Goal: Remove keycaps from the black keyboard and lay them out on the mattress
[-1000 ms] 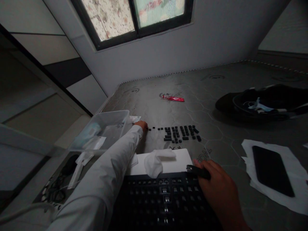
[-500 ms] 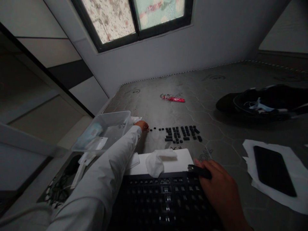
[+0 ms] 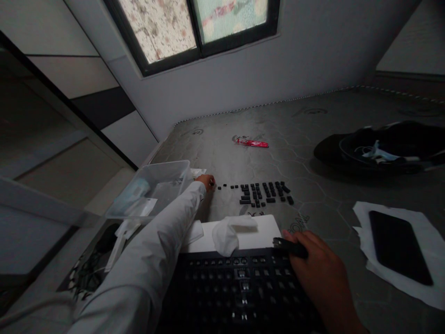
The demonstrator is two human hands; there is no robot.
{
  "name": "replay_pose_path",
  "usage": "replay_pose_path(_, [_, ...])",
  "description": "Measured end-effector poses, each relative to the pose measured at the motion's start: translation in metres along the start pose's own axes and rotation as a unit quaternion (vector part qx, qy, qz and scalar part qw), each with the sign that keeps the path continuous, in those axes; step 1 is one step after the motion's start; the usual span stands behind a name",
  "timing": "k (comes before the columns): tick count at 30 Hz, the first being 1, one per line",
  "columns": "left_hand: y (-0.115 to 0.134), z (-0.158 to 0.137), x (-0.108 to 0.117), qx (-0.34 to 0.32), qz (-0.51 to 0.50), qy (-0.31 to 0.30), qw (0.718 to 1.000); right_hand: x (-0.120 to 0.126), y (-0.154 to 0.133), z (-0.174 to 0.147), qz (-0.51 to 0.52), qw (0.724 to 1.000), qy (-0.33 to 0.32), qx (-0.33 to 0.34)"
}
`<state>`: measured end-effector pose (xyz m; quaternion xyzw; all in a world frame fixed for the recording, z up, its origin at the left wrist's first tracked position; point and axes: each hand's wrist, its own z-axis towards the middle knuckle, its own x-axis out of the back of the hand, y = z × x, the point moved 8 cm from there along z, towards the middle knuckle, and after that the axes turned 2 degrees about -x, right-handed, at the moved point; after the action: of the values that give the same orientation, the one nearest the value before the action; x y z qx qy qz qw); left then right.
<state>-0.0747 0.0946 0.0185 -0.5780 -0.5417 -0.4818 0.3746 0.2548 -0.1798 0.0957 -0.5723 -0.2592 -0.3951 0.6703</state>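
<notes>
Right hand gripping tool, keyboard cropped

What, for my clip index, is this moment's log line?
left hand: beside loose keycaps; right hand: holds black tool; keyboard: between forearms

The keyboard is cut off by the bottom edge and partly covered by the sleeve. The tool is partly hidden by the right hand. Fingertip detail of the left hand is too small to be resolved.
</notes>
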Motion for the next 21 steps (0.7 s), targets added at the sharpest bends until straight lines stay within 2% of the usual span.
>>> replay_pose_path(15, [0.0055, -0.0024, -0.0009, -0.041, -0.002, 0.0, 0.999, 0.0009, -0.0011, -0.0002, 0.003, 1.0, -0.004, 0.001])
replay_pose_path(21, [0.0032, -0.0069, -0.0051, -0.025, -0.002, -0.01, 1.0, 0.0025, -0.0028, 0.0009, -0.004, 1.0, 0.008, 0.005])
